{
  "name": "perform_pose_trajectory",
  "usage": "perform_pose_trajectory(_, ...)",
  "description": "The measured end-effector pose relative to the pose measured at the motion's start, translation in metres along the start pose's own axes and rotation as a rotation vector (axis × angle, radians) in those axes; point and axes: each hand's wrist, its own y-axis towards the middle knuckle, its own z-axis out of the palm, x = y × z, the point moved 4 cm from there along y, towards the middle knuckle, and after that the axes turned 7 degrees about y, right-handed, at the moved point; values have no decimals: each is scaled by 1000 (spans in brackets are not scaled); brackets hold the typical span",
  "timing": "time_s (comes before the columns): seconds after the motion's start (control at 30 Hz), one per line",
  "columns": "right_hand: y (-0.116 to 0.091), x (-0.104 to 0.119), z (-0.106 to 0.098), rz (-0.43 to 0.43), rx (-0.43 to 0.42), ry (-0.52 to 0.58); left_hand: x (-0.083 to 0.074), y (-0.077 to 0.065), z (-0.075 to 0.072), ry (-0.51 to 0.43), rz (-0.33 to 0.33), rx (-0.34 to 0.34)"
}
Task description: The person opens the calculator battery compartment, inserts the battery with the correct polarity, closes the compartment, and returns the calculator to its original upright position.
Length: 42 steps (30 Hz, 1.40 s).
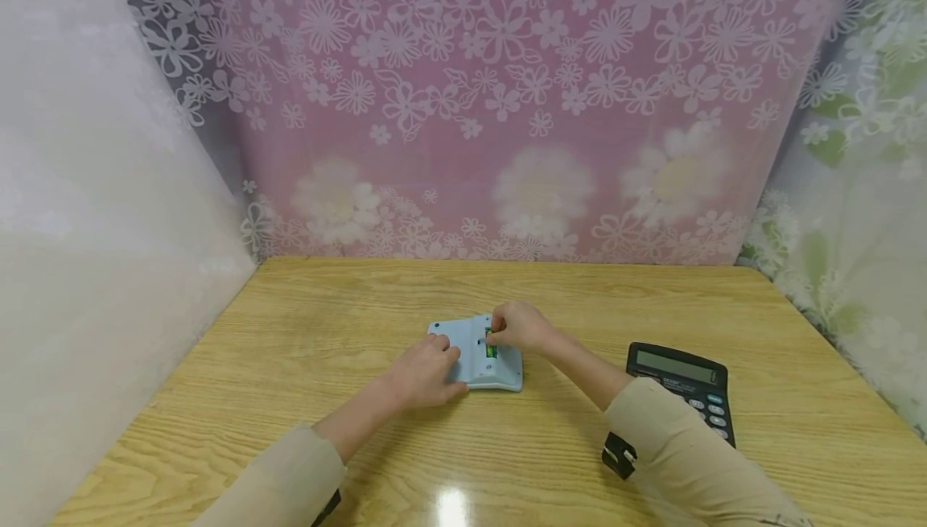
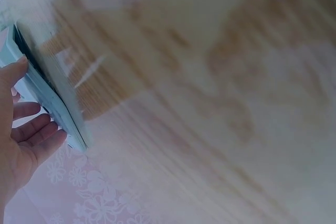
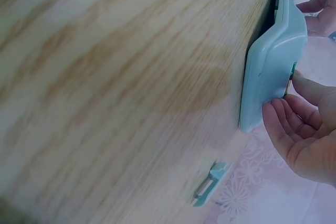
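Note:
A light blue calculator [image 1: 463,342] lies face down on the wooden table, its battery slot uncovered. Inside that slot a green battery [image 1: 491,347] shows, partly covered by fingers. My left hand [image 1: 423,370] grips the calculator's left side, thumb at the near edge and fingers over the back; the left wrist view shows the thumb [image 2: 21,64] on its edge. With thumb and fingertips my right hand [image 1: 523,327] pinches at the battery. In the right wrist view that hand [image 3: 310,129] has its thumb at the green battery edge and the other fingertips against the casing.
A black calculator [image 1: 677,368] lies face up at the right, partly behind the right sleeve. A small light blue cover [image 3: 210,184] rests on the table beyond the light blue calculator. Flowered pink cloth [image 1: 471,109] hangs at the table's back edge.

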Motion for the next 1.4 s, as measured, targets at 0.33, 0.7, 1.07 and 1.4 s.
perform_pose_trajectory(0.33, -2, 0, 1, -27, 19, -69, -1, 1, 0, 5, 10, -26)
perform_pose_trajectory(0.7, -8, -3, -5, -70, 82, -48, -3, -2, 0, -28, 8, -16)
perform_pose_trajectory(1.07, -13, -17, -12, -58, 46, -64, -1, -2, 0, -1, 3, -29)
perform_pose_trajectory(1.4, -27, -35, -40, -144, 71, -93, -2, -1, 2, 5, 0, -3)
